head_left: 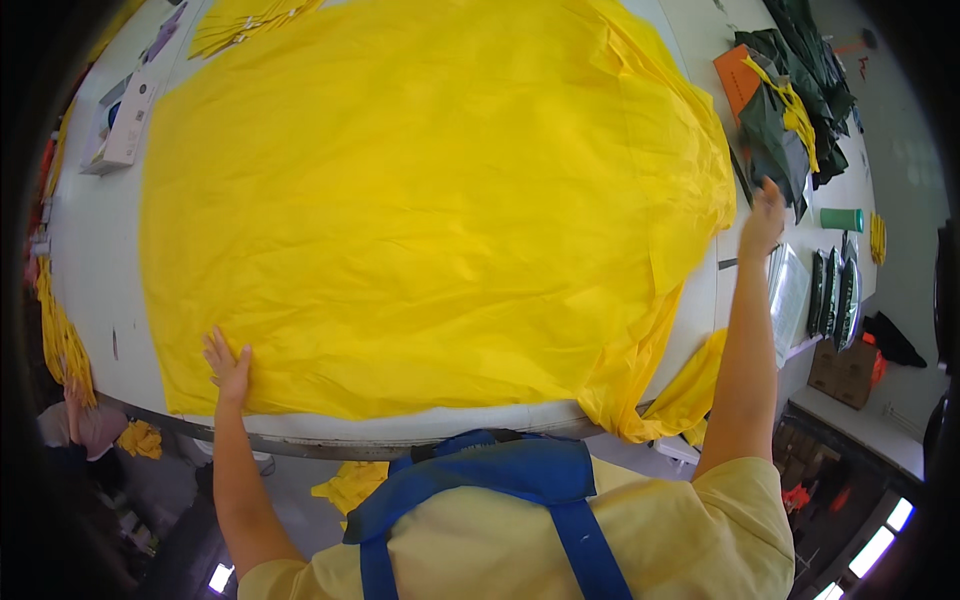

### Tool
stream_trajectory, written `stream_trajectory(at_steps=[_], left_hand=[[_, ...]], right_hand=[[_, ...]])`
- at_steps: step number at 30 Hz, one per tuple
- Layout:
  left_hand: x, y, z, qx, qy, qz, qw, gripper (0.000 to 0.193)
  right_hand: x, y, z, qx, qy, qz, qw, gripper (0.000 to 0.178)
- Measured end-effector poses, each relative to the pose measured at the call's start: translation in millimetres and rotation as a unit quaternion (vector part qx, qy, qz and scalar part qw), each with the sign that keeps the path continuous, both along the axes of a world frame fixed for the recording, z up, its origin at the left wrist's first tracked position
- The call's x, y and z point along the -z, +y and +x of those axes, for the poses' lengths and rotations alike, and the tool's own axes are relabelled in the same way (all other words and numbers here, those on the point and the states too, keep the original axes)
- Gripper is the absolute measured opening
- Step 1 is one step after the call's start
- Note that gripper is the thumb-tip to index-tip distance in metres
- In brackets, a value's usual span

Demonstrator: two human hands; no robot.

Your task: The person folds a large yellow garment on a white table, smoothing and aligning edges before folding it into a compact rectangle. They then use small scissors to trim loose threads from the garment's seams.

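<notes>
Left hand [229,378] rests on yellow fabric [430,220] — right hand [764,220] by dark-green fabric [766,140].

A pale yellow shirt [470,545] at six o'clock, short sleeves [745,510] toward four and seven; blue apron [490,470], apparently, with flat straps [588,550].

Left hand [231,378] on yellow fabric [430,220] — right hand [765,222] near dark-green material [768,138].
</notes>
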State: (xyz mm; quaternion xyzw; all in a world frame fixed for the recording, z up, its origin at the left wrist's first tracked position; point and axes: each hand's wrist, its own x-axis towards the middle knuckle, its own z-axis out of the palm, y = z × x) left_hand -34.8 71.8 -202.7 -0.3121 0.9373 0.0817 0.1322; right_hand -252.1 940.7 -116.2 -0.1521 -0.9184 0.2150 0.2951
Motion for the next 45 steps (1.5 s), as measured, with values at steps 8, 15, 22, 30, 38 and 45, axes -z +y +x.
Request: stream_trajectory(at_steps=[8,15,22,30,38,45], left_hand=[[19,29,-5,0.040,0.010,-0.078,0.996,0.060],[8,67,-31,0.147,0.083,-0.069,0.983,0.065],[-72,356,-41,0.546,0.129,0.256,0.787,0.056],[-43,412,-32,0.635,-0.006,0.158,0.756,0.062],[-68,413,-24,0.667,-0.069,0.131,0.731,0.073],[-53,450,-7,0.648,-0.009,0.329,0.687,0.065]], right_hand=[[78,16,16,-0.004,-0.226,0.030,0.974,0.039],[79,50,95,0.225,-0.253,0.057,0.939,0.050],[30,-73,221,0.107,-0.238,-0.126,0.957,0.054],[-18,-154,287,0.028,-0.108,-0.629,0.769,0.023],[19,-88,304,0.055,-0.331,-0.276,0.901,0.028],[45,-5,112,0.175,-0.163,-0.481,0.844,0.032]])
